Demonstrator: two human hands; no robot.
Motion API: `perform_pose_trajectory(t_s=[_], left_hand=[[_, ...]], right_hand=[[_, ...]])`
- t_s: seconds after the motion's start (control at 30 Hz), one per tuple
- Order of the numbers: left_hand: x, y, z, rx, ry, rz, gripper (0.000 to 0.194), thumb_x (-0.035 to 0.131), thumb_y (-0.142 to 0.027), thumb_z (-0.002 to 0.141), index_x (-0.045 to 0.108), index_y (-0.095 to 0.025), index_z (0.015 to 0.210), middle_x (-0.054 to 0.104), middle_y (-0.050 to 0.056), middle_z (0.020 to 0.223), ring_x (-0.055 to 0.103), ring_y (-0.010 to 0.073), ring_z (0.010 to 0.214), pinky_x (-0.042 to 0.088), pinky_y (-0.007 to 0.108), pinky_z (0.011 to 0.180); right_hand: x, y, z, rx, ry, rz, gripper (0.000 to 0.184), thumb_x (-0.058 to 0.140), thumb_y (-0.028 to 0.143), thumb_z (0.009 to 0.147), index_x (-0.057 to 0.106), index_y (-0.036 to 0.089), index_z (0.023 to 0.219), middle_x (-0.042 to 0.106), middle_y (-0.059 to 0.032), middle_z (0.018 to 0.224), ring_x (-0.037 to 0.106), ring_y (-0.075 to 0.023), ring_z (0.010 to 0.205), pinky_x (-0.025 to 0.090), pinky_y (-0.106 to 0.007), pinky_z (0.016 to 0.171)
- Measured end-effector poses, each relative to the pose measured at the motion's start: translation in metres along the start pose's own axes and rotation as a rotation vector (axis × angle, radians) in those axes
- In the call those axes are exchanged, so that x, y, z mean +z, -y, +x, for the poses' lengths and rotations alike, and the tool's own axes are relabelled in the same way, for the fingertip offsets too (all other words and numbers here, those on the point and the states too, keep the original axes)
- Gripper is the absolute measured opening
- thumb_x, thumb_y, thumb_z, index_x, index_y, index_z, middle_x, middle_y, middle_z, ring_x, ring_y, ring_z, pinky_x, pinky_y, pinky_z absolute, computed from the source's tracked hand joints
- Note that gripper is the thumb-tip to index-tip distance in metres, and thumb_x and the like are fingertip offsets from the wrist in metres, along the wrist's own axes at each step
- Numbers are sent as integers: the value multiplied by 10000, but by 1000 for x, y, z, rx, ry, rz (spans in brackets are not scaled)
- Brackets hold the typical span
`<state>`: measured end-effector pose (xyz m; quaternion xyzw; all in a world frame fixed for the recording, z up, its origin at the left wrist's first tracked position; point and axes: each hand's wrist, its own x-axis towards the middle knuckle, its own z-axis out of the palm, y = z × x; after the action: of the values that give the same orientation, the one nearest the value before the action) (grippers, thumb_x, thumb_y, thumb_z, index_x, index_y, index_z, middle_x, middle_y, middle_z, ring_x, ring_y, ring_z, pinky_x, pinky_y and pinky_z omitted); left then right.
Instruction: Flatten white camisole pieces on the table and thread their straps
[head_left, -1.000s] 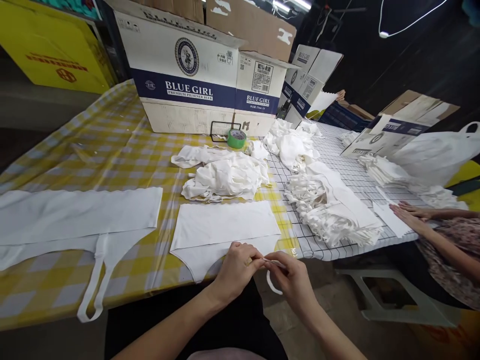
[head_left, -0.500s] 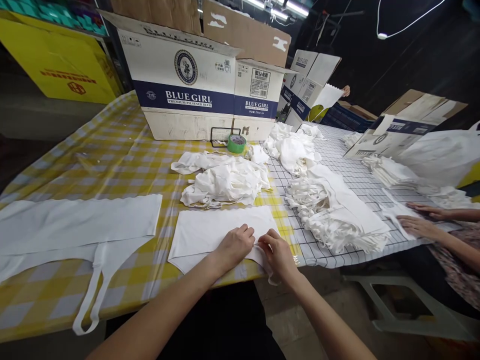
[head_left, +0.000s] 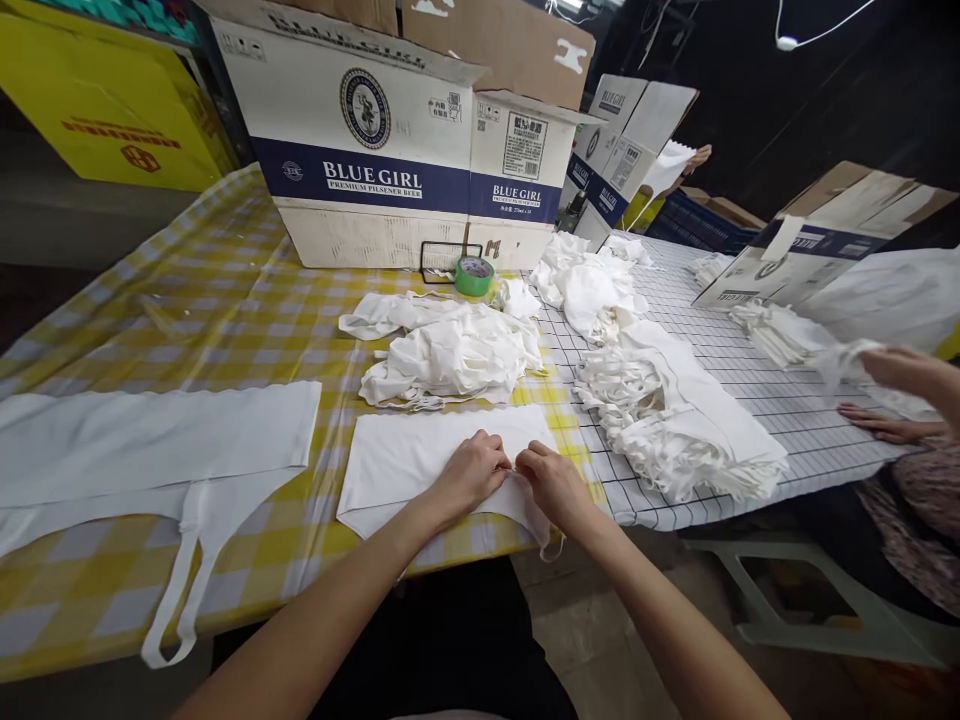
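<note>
A white strappy top [head_left: 409, 460] lies flat in front of me at the table's front edge. My left hand [head_left: 472, 470] rests on it with the fingers pinched together at its edge. Close beside, my right hand [head_left: 553, 487] pinches the same edge, and the fingertips of both hands almost meet. A thin strap dangles below my right hand. What exactly the fingertips grip is too small to make out beyond the white fabric. To the left, another white top [head_left: 172, 430] is spread out, its strap hanging over the table edge.
A crumpled white pile [head_left: 457, 350] lies behind my hands, a roll of green tape [head_left: 474, 276] behind it. Stacked white tops [head_left: 675, 410] stand to the right. A large beer carton [head_left: 367, 210] fills the back. At far right, a co-worker's hand [head_left: 904, 375] lifts white fabric.
My hands have drawn slightly closer together along the edge of the top. The co-worker at the right has raised one hand with white fabric. The view has shifted a little.
</note>
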<state>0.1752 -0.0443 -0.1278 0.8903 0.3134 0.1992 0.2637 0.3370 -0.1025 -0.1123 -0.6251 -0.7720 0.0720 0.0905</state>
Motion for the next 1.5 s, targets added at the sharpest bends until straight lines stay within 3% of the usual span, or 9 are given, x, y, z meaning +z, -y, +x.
perform_pose_trajectory(t_s=[0.5, 0.87, 1.13, 1.3, 1.4, 1.5], left_hand=[[2, 0, 0, -17, 0, -34, 156, 521, -182, 806, 670, -190, 759, 583, 35, 791, 476, 179, 831, 405, 303, 744], [13, -2, -2, -83, -91, -20, 141, 544, -149, 767, 607, -174, 644, 581, 26, 763, 467, 178, 819, 389, 309, 726], [20, -4, -2, -113, -113, 13, 140, 532, -133, 761, 596, -178, 645, 585, 32, 762, 467, 189, 815, 374, 328, 719], [18, -5, -2, -113, -110, 14, 95, 556, -104, 723, 593, -173, 669, 581, 24, 767, 467, 186, 821, 374, 319, 730], [15, -4, -4, -99, -91, -6, 47, 601, -168, 724, 606, -177, 678, 588, 16, 787, 472, 187, 843, 383, 312, 746], [7, -2, -9, -62, -48, -56, 39, 628, -208, 715, 628, -178, 739, 585, 18, 826, 474, 189, 867, 394, 312, 769]], right_hand=[[1, 6, 4, -38, 38, -111, 198, 423, 69, 857, 568, 173, 771, 532, -19, 776, 485, -116, 615, 273, -252, 539], [20, 16, -7, -9, -130, -105, 199, 388, 90, 881, 553, 173, 808, 527, -35, 790, 477, -137, 670, 319, -246, 577], [7, 20, -5, -135, -36, -223, 222, 409, 21, 833, 558, 180, 878, 556, -65, 851, 492, -177, 724, 352, -275, 595], [11, 21, 3, -2, -73, 18, 182, 423, 100, 854, 573, 175, 782, 557, -35, 773, 487, -132, 619, 325, -245, 558], [9, 18, -7, 117, -146, 332, 169, 453, 229, 869, 580, 179, 769, 563, -20, 730, 496, -132, 628, 345, -240, 578], [2, 13, -31, 305, -82, 739, 212, 515, 388, 830, 560, 182, 858, 491, 31, 573, 460, -121, 528, 334, -229, 505]])
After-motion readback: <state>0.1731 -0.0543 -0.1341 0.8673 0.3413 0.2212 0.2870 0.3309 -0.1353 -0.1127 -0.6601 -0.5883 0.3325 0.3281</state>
